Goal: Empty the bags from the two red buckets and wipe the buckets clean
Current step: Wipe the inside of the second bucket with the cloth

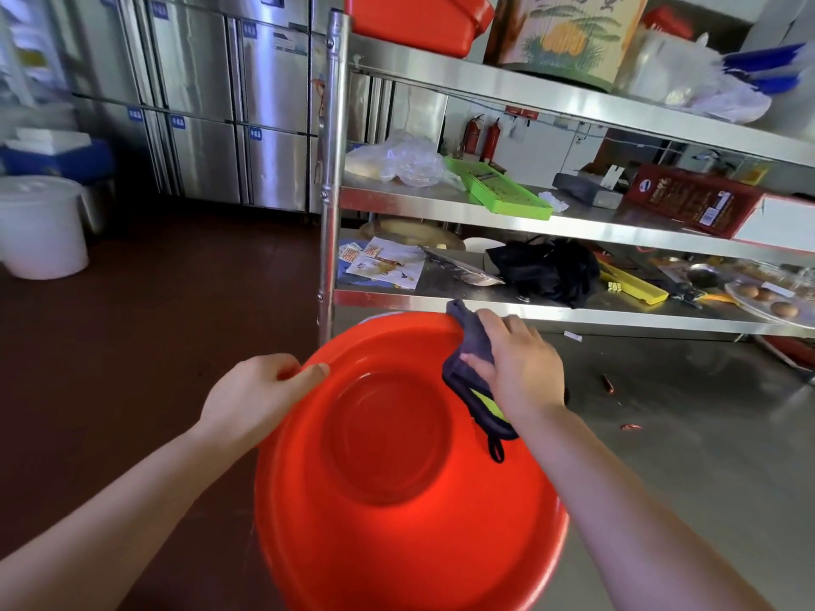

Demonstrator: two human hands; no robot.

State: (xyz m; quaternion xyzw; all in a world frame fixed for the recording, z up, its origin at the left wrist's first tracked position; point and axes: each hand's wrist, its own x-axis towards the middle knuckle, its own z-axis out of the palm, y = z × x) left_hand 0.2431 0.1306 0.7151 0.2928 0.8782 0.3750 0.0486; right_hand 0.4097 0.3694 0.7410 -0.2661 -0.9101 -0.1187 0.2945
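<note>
A large red bucket (397,522) fills the lower middle of the head view, its open inside facing me with nothing in it. My left hand (251,394) grips its left rim, thumb over the edge. My right hand (520,363) presses a dark grey cloth (474,341) with a yellow-green patch against the inner right wall, near the rim. Another red container (414,15) stands on the top shelf. No bags are visible in the bucket.
A steel shelf rack (573,222) stands behind the bucket, holding clear plastic bags (405,163), a green tray (498,191), a black bag (547,269) and boxes. Its upright post (330,169) is close to the bucket's far rim. A white pail (39,227) sits at left on the dark floor.
</note>
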